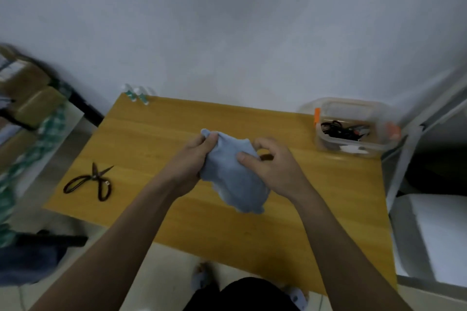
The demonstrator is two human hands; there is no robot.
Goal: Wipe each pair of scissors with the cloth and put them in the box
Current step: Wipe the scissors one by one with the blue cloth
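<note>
Loose scissors (pixel 90 182) lie open — blades toward far-right, handles near-left.

One head-worn view looks forward and steeply down, close over the wooden table (pixel 156 134); wall beyond.

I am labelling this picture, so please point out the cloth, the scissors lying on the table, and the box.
cloth (pixel 235 179), head view, middle of the blue fabric.
scissors (pixel 94 176), head view, at the pivot.
box (pixel 326 142), head view, clear front-left wall.
</note>
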